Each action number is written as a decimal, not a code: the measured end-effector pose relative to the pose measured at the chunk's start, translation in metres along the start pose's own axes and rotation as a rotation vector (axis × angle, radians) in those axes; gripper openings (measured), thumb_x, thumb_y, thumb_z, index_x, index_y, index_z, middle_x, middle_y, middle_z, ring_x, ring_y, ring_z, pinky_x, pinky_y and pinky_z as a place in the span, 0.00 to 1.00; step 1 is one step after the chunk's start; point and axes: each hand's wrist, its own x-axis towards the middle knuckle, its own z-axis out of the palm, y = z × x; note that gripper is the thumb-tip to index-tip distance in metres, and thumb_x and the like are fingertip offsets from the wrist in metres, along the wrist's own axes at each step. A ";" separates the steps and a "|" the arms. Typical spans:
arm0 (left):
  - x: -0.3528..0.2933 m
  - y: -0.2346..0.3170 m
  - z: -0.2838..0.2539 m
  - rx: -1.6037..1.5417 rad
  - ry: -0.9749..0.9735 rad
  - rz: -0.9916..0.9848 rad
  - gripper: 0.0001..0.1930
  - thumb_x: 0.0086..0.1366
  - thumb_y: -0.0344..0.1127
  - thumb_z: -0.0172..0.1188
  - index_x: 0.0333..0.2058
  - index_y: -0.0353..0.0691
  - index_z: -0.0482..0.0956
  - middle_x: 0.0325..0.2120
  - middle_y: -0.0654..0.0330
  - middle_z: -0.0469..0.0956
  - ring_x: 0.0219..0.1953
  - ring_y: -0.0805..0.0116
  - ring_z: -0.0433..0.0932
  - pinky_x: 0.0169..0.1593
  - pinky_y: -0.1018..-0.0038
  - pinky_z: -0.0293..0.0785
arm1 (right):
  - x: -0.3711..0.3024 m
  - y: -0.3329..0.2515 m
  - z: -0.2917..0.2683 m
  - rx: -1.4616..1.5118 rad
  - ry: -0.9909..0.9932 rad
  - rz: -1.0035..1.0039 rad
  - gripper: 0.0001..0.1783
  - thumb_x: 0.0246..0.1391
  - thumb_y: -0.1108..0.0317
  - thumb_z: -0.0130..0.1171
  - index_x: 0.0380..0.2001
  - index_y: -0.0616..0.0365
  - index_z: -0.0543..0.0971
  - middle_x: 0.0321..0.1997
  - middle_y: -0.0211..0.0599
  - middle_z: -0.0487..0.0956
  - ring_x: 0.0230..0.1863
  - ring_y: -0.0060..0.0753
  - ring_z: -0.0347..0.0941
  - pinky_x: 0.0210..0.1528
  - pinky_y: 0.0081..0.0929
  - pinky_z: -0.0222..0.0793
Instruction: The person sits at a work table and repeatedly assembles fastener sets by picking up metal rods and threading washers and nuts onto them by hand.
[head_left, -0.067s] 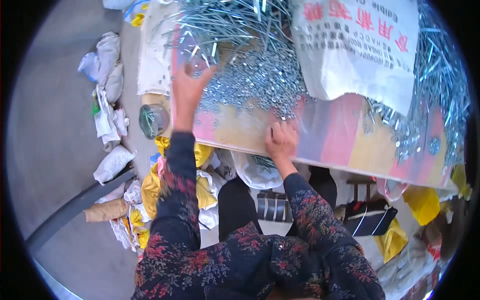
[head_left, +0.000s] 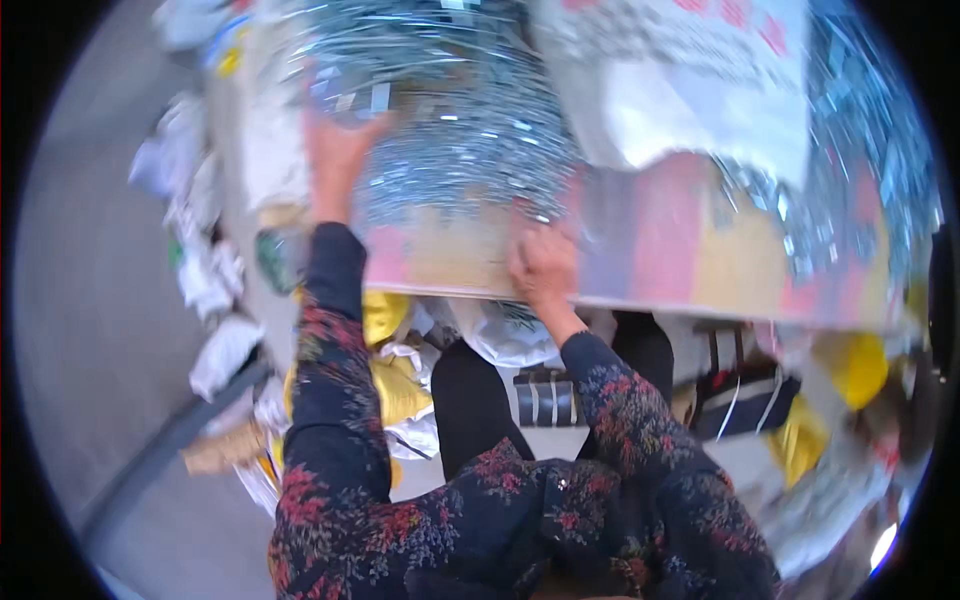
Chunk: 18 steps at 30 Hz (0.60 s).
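Observation:
My left hand (head_left: 338, 150) reaches over the left edge of the long metal bolts or rods (head_left: 400, 60), blurred, with thumb and fingers spread apart. Beside it spreads a heap of small silvery nuts or washers (head_left: 470, 150). At the near edge of that heap, my right hand (head_left: 545, 262) rests low over the striped table top (head_left: 455, 255), its fingers curled in. Whatever those fingers may hold is hidden.
A white printed sack (head_left: 680, 110) lies on the table, with more metal rods (head_left: 870, 130) to its right. A glass jar (head_left: 278, 258) stands by the left edge. White bags (head_left: 225, 355) lie on the floor; yellow bags (head_left: 400, 388) sit beneath the table.
The whole view has shifted and blurred, with the table sliding slightly up and left in it. Both hands keep about the same places over the metal pieces.

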 end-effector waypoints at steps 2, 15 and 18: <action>0.035 -0.042 0.010 -0.161 -0.091 0.021 0.50 0.41 0.50 0.75 0.57 0.27 0.59 0.35 0.52 0.78 0.31 0.67 0.75 0.38 0.70 0.73 | -0.001 -0.006 0.002 0.077 0.000 0.011 0.10 0.40 0.62 0.59 0.17 0.49 0.69 0.22 0.32 0.68 0.25 0.38 0.67 0.28 0.38 0.61; 0.054 -0.038 0.055 -0.865 -0.428 -0.239 0.23 0.53 0.38 0.67 0.42 0.28 0.72 0.25 0.52 0.78 0.14 0.65 0.75 0.11 0.72 0.64 | -0.022 0.022 -0.001 0.118 0.128 0.043 0.13 0.38 0.62 0.62 0.18 0.51 0.67 0.22 0.33 0.64 0.27 0.37 0.65 0.28 0.35 0.59; 0.082 -0.066 0.050 -0.430 -0.502 -0.260 0.22 0.52 0.35 0.67 0.44 0.30 0.73 0.30 0.54 0.78 0.19 0.66 0.76 0.15 0.74 0.66 | -0.019 0.013 0.002 0.243 0.088 -0.016 0.14 0.39 0.62 0.62 0.17 0.51 0.66 0.22 0.33 0.64 0.27 0.37 0.65 0.29 0.35 0.58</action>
